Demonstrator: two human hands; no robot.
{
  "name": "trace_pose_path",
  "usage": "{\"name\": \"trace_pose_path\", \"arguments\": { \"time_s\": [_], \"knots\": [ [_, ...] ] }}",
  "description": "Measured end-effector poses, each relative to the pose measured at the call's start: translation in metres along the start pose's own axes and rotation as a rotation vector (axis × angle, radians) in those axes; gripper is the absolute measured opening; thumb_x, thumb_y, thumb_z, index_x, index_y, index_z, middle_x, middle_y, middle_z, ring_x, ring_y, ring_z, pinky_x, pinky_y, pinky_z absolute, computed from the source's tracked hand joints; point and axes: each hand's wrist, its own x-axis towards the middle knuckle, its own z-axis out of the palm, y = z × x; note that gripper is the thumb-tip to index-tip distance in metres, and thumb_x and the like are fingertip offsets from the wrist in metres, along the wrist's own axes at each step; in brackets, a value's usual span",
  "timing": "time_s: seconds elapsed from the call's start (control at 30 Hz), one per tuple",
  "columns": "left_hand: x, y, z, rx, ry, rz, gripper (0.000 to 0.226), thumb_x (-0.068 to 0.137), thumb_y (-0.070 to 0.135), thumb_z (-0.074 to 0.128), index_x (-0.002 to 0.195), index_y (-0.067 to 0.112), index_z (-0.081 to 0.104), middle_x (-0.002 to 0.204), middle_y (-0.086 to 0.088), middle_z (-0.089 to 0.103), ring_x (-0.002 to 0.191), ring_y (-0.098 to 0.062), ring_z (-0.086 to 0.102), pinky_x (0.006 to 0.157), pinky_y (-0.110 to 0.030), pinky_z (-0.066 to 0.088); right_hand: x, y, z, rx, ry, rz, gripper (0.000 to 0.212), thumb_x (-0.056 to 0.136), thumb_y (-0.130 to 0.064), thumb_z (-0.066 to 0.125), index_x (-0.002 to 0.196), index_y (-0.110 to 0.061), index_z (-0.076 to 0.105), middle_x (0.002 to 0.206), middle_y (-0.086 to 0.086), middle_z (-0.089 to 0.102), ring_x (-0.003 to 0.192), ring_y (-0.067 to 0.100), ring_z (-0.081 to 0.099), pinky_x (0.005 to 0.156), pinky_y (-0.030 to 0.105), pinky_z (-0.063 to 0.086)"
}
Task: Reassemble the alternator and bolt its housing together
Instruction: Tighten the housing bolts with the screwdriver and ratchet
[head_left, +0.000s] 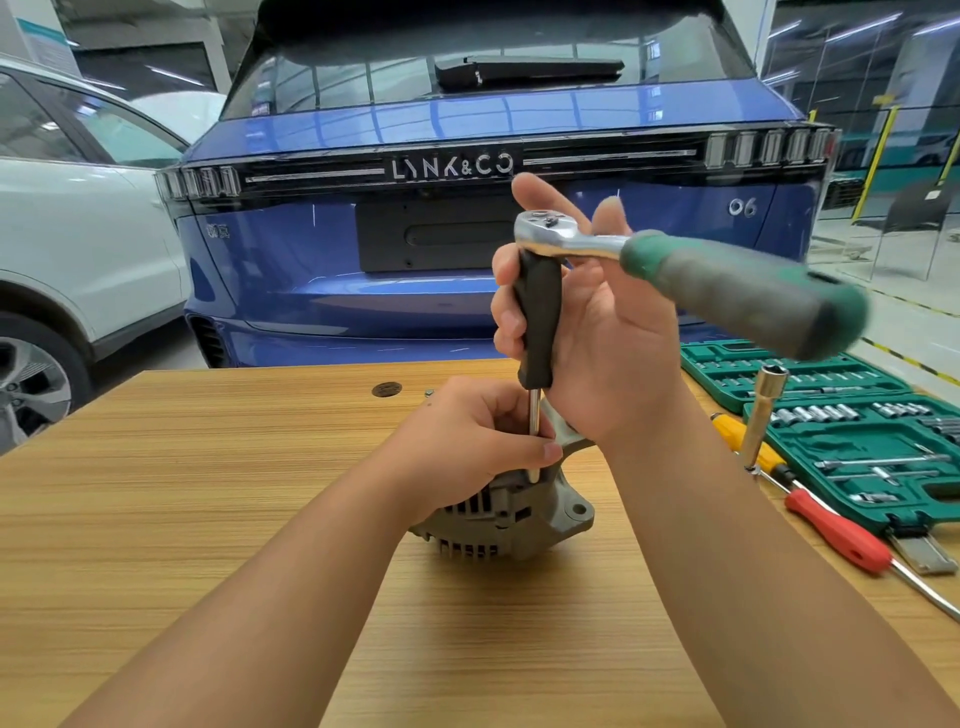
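Note:
A grey cast alternator (511, 514) sits on the wooden table (208, 493), vent slots facing me. My left hand (467, 441) lies over its top, fingers pinching the thin steel shaft (534, 415) of a driver just above the housing. That shaft runs up into a black handle (537, 317), which my right hand (592, 332) grips. A ratchet (561, 234) with a chrome head is mounted on the handle's top; its green grip (748, 291) sticks out to the right, blurred.
An open green socket set case (841, 415) lies at the table's right. A long socket (763, 415) stands beside it, with a yellow (737, 431) and a red screwdriver (836, 530). A blue car (415, 291) is behind the table, a white car (78, 249) at left.

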Motion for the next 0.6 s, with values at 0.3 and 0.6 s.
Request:
{"name": "trace_pose_path", "arguments": {
  "time_s": [0.3, 0.6],
  "knots": [
    [0.0, 0.001, 0.001, 0.018, -0.022, 0.024, 0.014, 0.087, 0.021, 0.082, 0.084, 0.034, 0.076, 0.082, 0.007, 0.075, 0.084, -0.015, 0.073, 0.093, -0.052, 0.059, 0.0, -0.006, -0.002, -0.097, 0.179, 0.004, 0.019, 0.091, -0.019, 0.064, 0.11, -0.02, 0.065, 0.073, -0.001, 0.056, 0.055, 0.013, 0.045, 0.055, 0.028, 0.037],
    [0.0, 0.001, -0.001, 0.006, -0.03, -0.02, 0.01, 0.088, 0.023, 0.081, 0.093, 0.03, 0.078, 0.091, 0.006, 0.079, 0.091, -0.014, 0.075, 0.097, -0.051, 0.057, -0.001, 0.008, 0.004, -0.216, 0.093, -0.144, 0.043, 0.093, -0.004, 0.059, 0.128, -0.028, 0.06, 0.08, 0.003, 0.057, 0.062, 0.017, 0.046, 0.055, 0.025, 0.042]
  ]
}}
